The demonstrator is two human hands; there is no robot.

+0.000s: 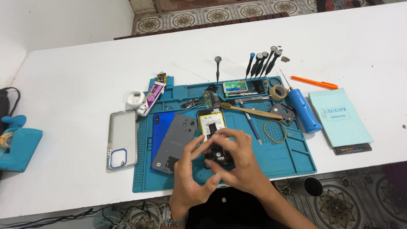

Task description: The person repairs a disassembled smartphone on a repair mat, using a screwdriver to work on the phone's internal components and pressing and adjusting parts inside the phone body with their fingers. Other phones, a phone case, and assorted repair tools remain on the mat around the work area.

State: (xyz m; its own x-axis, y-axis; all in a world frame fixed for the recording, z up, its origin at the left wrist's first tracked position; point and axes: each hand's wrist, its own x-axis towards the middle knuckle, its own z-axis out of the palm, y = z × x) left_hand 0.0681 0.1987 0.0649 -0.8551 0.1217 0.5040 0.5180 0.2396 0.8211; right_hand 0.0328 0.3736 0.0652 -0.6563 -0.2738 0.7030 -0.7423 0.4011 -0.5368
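An opened phone (pixel 213 127) with a yellow battery lies face down on the blue work mat (pixel 292 157). Both hands hover over its lower end. My left hand (pixel 191 178) has thumb and fingers curled near the phone's bottom edge. My right hand (pixel 239 163) covers the lower part of the phone, fingertips meeting the left hand's; whether they pinch a small part is hidden. A grey back cover (pixel 176 142) lies just left of the phone, over a blue phone back (pixel 160 127).
A clear phone case (pixel 122 139) lies off the mat's left edge. A glue tube (pixel 150 98), several screwdrivers (pixel 260 62), a bamboo brush (pixel 250 111), rubber band (pixel 274 131), blue electric screwdriver (pixel 303 109), teal notepad (pixel 339 123) and orange pen (pixel 313 82) surround. A blue tape dispenser (pixel 17 146) sits far left.
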